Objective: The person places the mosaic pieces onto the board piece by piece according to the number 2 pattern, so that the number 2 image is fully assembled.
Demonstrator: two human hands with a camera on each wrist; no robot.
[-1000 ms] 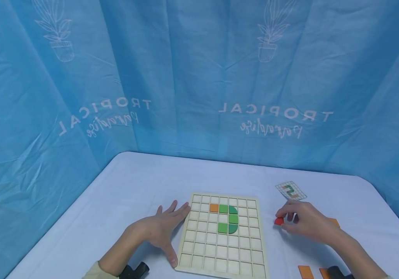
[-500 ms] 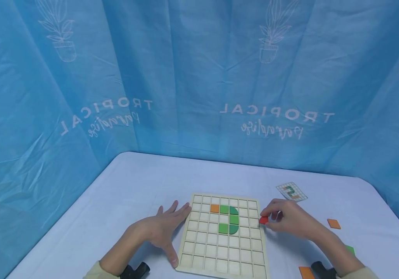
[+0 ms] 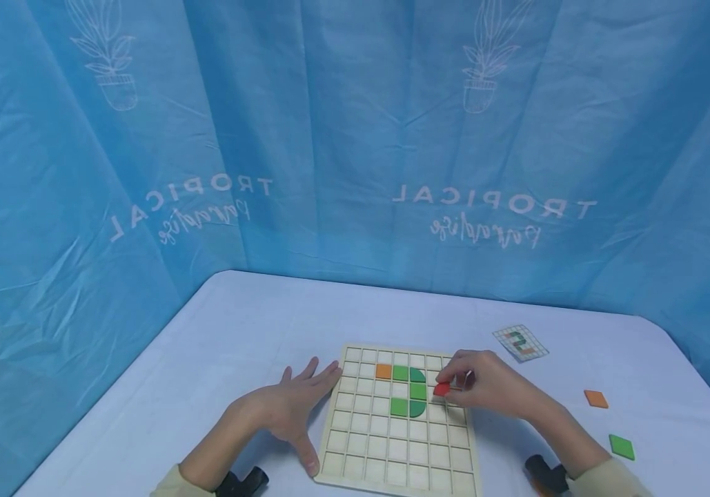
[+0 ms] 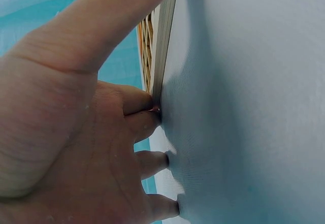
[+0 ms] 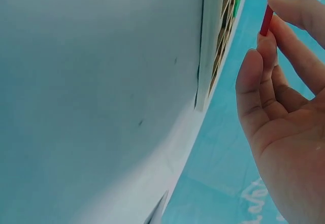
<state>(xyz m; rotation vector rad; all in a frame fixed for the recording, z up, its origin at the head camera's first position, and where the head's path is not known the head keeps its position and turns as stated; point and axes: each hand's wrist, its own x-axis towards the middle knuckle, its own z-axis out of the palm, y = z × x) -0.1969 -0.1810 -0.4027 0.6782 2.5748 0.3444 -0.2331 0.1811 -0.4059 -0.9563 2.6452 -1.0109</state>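
A pale gridded board lies on the white table, with several green tiles and one orange tile set in its upper cells. My left hand rests spread along the board's left side, thumb at the near corner and fingertips at the edge. In the left wrist view, fingers touch the tabletop beside the board's side. My right hand pinches a red tile above the board's right columns. Edge-on, that red tile shows between thumb and fingers in the right wrist view.
A patterned card lies right of the board's far corner. Loose on the right are an orange tile and a green tile. Another orange piece is mostly hidden under the right wrist's black camera. A blue curtain stands behind the table.
My right hand has moved left with the red tile, from the table beside the board to over its right columns. The left hand has stayed in place.
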